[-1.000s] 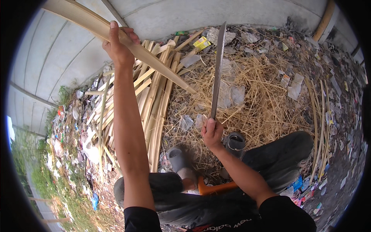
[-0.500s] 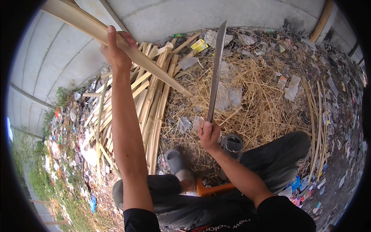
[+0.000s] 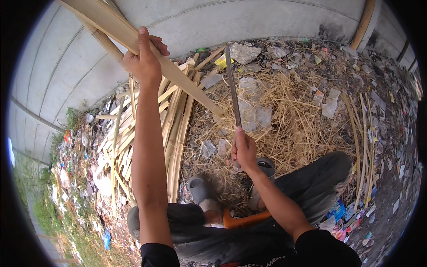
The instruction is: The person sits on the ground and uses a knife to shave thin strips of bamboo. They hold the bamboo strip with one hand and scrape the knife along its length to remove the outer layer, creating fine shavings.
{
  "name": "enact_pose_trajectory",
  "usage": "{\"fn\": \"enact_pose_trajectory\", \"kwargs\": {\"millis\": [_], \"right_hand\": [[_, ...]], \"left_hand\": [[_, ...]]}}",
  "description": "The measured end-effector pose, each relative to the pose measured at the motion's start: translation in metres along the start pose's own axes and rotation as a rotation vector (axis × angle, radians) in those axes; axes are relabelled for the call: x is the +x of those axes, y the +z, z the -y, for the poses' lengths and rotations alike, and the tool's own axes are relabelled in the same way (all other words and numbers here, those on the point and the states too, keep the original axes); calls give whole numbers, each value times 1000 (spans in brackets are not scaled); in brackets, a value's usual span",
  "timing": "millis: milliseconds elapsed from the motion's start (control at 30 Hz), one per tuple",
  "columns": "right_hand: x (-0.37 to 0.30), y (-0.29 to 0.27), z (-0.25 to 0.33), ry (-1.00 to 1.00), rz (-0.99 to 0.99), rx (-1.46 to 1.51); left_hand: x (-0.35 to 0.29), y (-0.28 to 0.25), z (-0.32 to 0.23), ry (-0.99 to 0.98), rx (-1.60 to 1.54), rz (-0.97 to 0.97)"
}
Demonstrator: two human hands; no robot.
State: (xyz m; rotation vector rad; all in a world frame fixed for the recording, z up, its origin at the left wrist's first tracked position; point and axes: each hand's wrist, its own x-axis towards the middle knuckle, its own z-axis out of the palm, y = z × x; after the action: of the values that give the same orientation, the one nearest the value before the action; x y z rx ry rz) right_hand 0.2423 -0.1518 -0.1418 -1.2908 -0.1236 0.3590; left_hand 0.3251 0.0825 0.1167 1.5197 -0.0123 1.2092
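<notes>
My left hand (image 3: 144, 60) is raised at the upper left, wrapped round a long pale split bamboo slat (image 3: 182, 80). The slat slopes from the top left down to a tip above the straw. A second, rounder bamboo length (image 3: 106, 42) reaches the underside of the same hand; whether the hand grips it too is hidden. In front of my knees, my right hand (image 3: 244, 151) is closed on the handle of a machete (image 3: 232, 84). Its long dark blade points away from me, leaning slightly left. Blade and slat tip lie close together in the view, and I cannot tell that they touch.
A pile of bamboo slats (image 3: 171, 138) lies left of my feet. Straw-like shavings (image 3: 298, 102) cover the ground ahead, with thin strips (image 3: 365, 138) at the right. An orange seat (image 3: 244, 220) is between my legs. A grey wall (image 3: 213, 22) stands behind the scattered litter.
The machete blade has swung left and its tip is lower in the view. My left hand and the slat have shifted slightly right. The rounder bamboo length now shows below the slat.
</notes>
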Motion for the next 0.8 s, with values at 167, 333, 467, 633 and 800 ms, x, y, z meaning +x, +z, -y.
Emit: {"fn": "enact_pose_trajectory", "kwargs": {"millis": [167, 333, 467, 633, 800], "right_hand": [[-10, 6, 47, -17, 31, 88], [-18, 6, 72, -45, 40, 115], [-22, 5, 85, -92, 57, 129], [-27, 9, 99, -96, 43, 171], [-27, 16, 98, -129, 22, 254]], "left_hand": [[-1, 22, 22, 42, -27, -91], [8, 32, 32, 22, -150, -361], [-1, 41, 21, 65, 53, -390], [0, 37, 26, 282, 129, -311], [6, 41, 34, 374, 200, -240]]}}
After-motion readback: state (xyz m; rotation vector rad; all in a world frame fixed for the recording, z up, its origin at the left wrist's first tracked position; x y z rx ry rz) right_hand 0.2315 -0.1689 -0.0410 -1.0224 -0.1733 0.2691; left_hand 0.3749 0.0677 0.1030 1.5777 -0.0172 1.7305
